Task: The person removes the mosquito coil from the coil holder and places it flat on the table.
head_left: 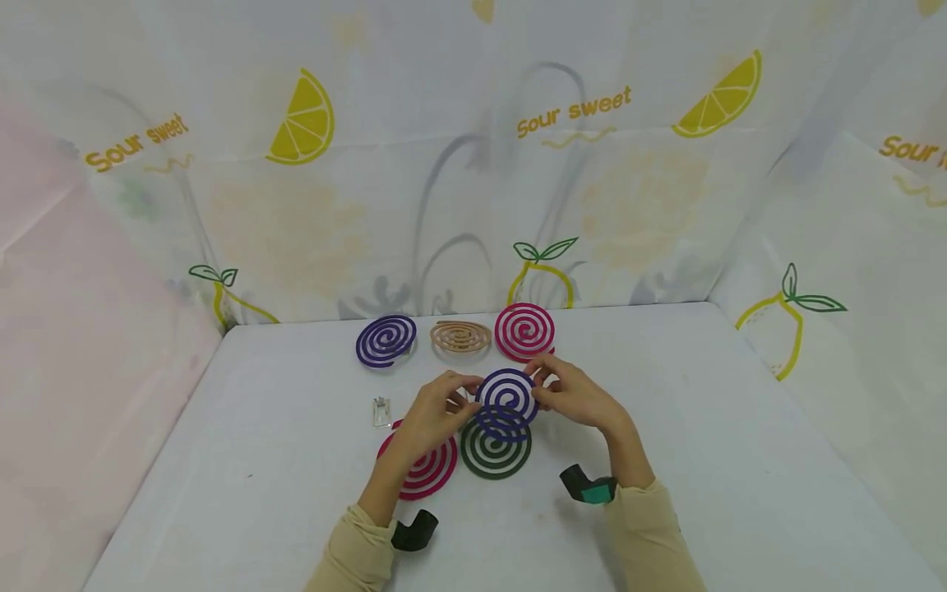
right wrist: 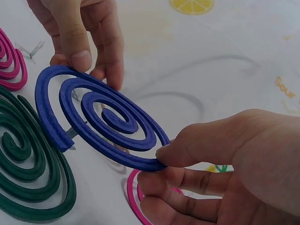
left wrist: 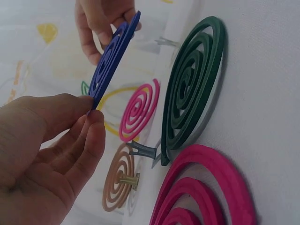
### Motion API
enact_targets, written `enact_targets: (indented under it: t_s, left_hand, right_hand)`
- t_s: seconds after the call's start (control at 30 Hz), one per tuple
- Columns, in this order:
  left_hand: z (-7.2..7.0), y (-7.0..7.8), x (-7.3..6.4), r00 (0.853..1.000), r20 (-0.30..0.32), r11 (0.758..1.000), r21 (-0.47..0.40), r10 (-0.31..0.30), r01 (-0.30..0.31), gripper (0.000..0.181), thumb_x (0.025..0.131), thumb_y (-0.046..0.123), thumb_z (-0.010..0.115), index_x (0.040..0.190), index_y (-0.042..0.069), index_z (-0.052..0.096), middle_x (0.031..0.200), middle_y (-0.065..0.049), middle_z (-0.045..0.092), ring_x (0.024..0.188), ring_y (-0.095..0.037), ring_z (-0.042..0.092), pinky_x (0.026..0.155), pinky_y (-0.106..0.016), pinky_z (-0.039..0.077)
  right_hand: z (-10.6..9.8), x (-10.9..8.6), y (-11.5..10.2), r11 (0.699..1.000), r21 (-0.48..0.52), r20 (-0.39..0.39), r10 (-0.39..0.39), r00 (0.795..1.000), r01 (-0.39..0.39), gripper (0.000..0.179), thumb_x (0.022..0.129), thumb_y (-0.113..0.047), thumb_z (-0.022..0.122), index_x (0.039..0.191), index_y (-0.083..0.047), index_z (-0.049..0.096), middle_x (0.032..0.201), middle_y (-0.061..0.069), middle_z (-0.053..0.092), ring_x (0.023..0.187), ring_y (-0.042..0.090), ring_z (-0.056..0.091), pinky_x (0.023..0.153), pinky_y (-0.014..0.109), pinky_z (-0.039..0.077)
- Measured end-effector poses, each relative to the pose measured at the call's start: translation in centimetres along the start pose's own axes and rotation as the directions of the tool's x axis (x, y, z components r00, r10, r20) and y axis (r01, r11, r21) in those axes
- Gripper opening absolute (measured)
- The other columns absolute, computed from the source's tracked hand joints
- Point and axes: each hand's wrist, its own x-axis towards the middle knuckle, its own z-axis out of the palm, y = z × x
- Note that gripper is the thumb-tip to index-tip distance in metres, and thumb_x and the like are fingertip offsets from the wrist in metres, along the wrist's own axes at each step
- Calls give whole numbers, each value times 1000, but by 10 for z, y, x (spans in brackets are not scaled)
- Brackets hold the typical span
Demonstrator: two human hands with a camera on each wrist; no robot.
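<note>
Blue coil (right wrist: pixel 117 123) held in the air by both hands, clear of the bench (head_left: pixel 740 493).
I have its edge pinched between thumb and fingers of the left hand (head_left: pixel 441 411) and, opposite, of the right hand (head_left: pixel 573 395), with the green coil (head_left: pixel 496 444) lying near, apart from it. I judge the step in hand to be handling this one coil; the next move calls for gentle, matched pressure, since the thin spiral could snap, and room from the green one. Nothing touches the metal stand (head_left: pixel 381 411), farther left.
</note>
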Motion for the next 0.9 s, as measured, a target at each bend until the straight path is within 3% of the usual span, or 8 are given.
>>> enact_targets:
  t_s: [0.9]
  left_hand:
    - [22, 3, 0, 992, 125, 1000, 8, -9, 8, 43, 84, 9, 69, 126, 8, 58, 106, -8, 62, 83, -12, 61, 70, -18, 51]
  right_hand:
    - [-20, -10, 17, 999, -42, 78, 36, 996, -33, 23, 93, -5, 50, 116, -4, 50, 94, 13, 53, 74, 21, 56, 72, 34, 50]
